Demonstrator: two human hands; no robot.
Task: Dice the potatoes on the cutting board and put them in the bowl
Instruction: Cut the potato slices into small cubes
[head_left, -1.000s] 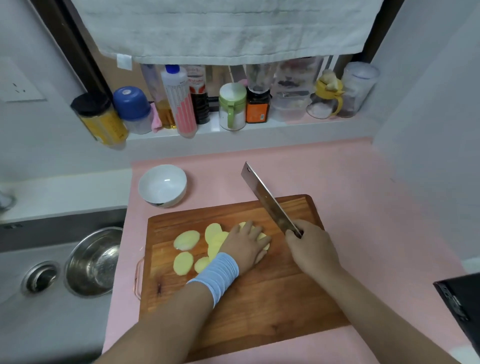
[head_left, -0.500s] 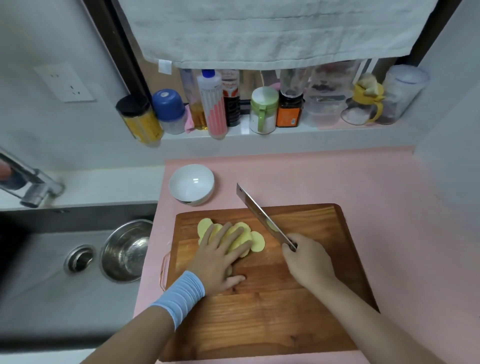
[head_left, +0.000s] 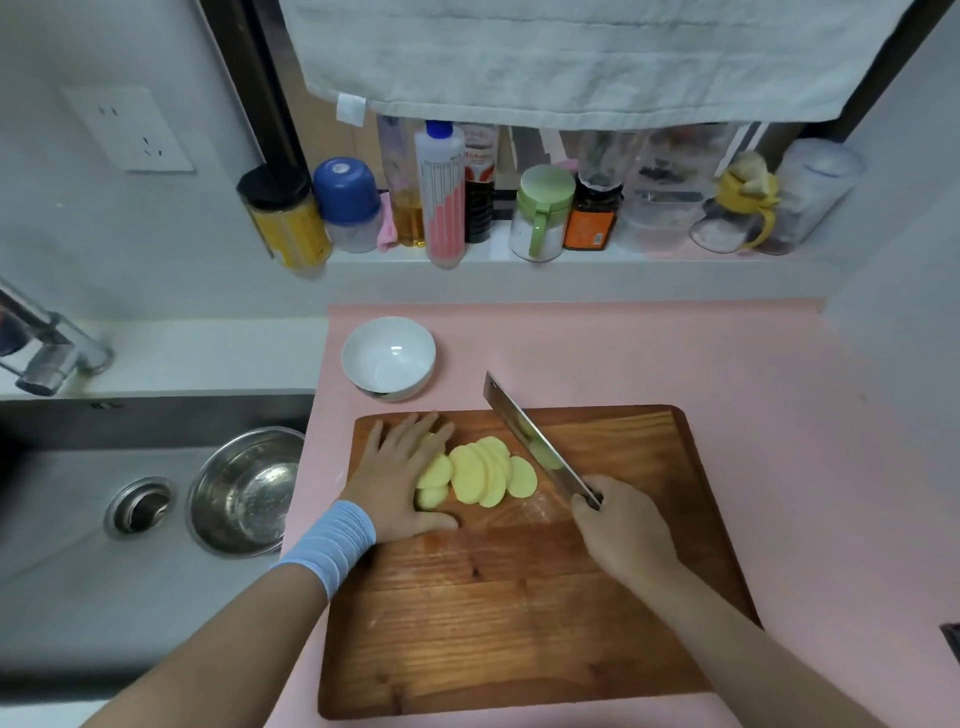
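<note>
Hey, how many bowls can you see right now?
2. A white bowl stands on the pink counter beyond the cutting board's far left corner. A steel bowl sits in the sink, right of the drain. None looks hidden.

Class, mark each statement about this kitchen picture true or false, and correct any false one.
1. The right hand grips a cleaver over the wooden cutting board. True.
2. The left hand lies flat against the overlapped potato slices. True.
3. The potato is already cut into cubes. False: only round slices show.
4. The white bowl holds potato pieces. False: nothing shows inside it, and it stands on the pink counter behind the board.
5. The steel bowl sits in the sink. True.
</note>
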